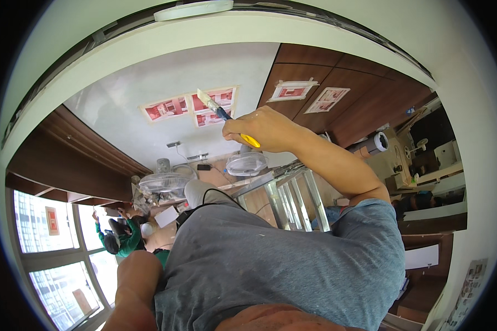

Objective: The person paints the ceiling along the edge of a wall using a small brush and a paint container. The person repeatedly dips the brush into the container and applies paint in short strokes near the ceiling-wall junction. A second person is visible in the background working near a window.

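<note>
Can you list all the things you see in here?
Paintbrush: one, blue and yellow handle, in the right hand
Red-and-white sheets: at least four, on the white wall and brown panels
Large fans: two, grey, below the wall's sheets
Stepladder: one, silver, below the right arm
Windows: several panes, bright, lower left
Window papers: two, reddish and brownish, on the windows
Co-worker: one, green top, near the windows
Clutter: too much to count, mixed colours, far right
Shirt: one, grey-blue, lower middle
Left arm: one, bare, lower left; its hand out of view
Right hand: one, bare, upper middle, gripping the paintbrush
</note>
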A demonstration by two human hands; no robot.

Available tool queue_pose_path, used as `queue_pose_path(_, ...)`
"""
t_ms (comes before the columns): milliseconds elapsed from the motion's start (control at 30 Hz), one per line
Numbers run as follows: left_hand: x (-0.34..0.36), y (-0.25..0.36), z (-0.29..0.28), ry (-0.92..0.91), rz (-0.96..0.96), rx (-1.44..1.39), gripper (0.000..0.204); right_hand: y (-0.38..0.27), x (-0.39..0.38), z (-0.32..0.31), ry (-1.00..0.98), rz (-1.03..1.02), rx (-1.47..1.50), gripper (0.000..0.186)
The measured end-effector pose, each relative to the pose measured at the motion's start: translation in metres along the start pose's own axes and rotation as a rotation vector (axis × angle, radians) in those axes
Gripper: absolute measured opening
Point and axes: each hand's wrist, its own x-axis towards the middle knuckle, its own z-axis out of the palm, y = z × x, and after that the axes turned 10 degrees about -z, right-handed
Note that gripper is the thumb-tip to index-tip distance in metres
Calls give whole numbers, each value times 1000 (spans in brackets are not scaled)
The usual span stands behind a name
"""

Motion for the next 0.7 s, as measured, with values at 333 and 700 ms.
queue_pose_path(333, -14, -35, 10, 86, 222, 159, 15, 0, -1, -2, 22, -3, 58, 10)
queue_pose_path(700, -8, -23, 4, 65, 162, 248, 7, 2, 0, -1, -4, -10, 41, 10)
